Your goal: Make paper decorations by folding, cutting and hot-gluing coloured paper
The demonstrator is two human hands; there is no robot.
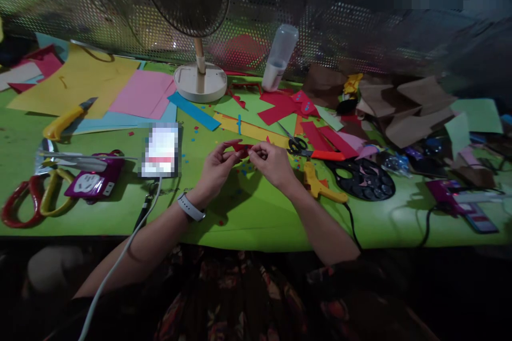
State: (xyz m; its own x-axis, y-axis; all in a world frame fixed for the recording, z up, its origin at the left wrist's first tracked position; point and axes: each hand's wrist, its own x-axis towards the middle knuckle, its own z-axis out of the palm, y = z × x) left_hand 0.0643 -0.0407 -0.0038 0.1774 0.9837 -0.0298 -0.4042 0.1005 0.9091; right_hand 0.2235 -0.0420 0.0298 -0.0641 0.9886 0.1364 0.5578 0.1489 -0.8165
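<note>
Pinching red paper (242, 148) in left hand (216, 166) and right hand (272, 163); best to press lightly at the edges, low over table (250, 230), without creasing.

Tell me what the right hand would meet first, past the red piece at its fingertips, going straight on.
The right hand would probably meet the left hand, just across the red piece; exact depth is hard to judge.

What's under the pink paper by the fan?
Yellow paper and light blue paper peek out from under the pink paper. Anything it fully covers can't be seen.
</note>
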